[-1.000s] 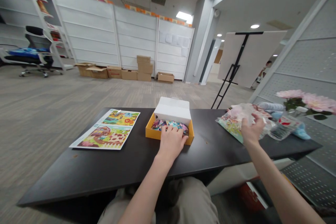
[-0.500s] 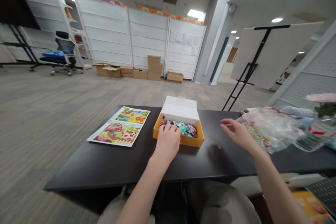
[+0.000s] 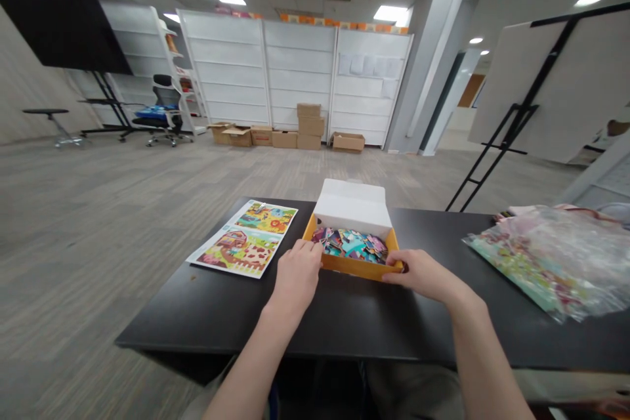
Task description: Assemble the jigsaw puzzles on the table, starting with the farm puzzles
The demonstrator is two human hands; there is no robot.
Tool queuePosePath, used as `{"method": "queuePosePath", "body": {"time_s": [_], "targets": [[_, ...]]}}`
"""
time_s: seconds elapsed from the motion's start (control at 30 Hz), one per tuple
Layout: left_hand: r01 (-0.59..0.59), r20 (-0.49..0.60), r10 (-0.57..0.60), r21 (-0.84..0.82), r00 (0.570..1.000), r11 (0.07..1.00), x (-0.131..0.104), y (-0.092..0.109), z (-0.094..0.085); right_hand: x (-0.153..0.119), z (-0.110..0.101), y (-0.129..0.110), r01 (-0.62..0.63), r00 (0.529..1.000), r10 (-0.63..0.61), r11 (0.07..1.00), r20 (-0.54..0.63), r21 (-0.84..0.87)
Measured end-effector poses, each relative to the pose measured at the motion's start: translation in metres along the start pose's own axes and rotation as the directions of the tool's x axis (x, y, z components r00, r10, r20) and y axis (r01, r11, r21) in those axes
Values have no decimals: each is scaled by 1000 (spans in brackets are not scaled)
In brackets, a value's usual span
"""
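Left hand [image 3: 296, 275] and right hand [image 3: 418, 272] grip the near corners of an open yellow box [image 3: 352, 266] on a black counter [image 3: 246, 315]; loose puzzle pieces [image 3: 352, 245] fill it, seemingly none assembled, with printed pictures [image 3: 246, 238] lying left

Left hand [image 3: 298, 275] at yellow box [image 3: 354, 267]: fingertips mostly hidden. Right hand [image 3: 418, 272], other front corner: some fingertips out of sight. Pieces [image 3: 352, 246] inside the box overlap, prints too small to make out. Right of box, plastic bags [image 3: 575, 256] run off the edge (contents blurry, ugh). Far right beyond box, easel board [image 3: 551, 92] also cut off.
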State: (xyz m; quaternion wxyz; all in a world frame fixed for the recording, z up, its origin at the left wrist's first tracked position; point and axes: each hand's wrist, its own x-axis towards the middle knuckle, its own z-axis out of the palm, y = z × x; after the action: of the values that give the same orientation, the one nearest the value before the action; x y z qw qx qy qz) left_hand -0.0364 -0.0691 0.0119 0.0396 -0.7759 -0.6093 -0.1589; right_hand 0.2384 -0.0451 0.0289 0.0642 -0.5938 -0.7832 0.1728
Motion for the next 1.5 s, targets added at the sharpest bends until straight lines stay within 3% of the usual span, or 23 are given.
{"method": "queuePosePath", "body": {"time_s": [0.27, 0.43, 0.63, 0.73, 0.8, 0.87, 0.93, 1.0, 1.3, 1.5], "targets": [[46, -207, -32, 63, 978, 997, 2, -16, 2, 17, 6, -25, -81, 972, 65, 995, -224, -62], [143, -323, -121, 45, 939, 989, -1, -36, -2, 32, 20, -51, -11, 927, 0, 1000, -374, -27], [201, -316, -176, 49, 932, 978, -7, -52, -3, 47, 42, -68, 108, 876, -101, 994, -472, -11], [225, -296, -199, 58, 934, 973, -8, -55, -1, 55, 37, -73, 140, 829, -143, 989, -541, -47], [232, -269, -207, 61, 941, 971, -8, -56, -1, 64, 26, -78, 129, 823, -140, 990, -551, -59], [229, -237, -208, 64, 949, 971, -8, -57, -1, 75, 13, -84, 81, 868, -105, 994, -485, -70], [230, -206, -213, 63, 955, 971, -7, -56, -2, 90, 3, -93, 35, 941, -78, 990, -330, -135], [235, -175, -222, 57, 959, 970, -6, -56, -4, 105, -2, -102, 34, 980, -77, 973, -181, -228], [273, -97, -268, 48, 959, 961, -4, -51, -11, 157, 0, -126, 176, 984, -152, 925, 96, -337], [278, -58, -276, 24, 959, 960, -3, -51, -12, 164, -3, -127, 193, 981, -165, 901, 104, -389]]}}
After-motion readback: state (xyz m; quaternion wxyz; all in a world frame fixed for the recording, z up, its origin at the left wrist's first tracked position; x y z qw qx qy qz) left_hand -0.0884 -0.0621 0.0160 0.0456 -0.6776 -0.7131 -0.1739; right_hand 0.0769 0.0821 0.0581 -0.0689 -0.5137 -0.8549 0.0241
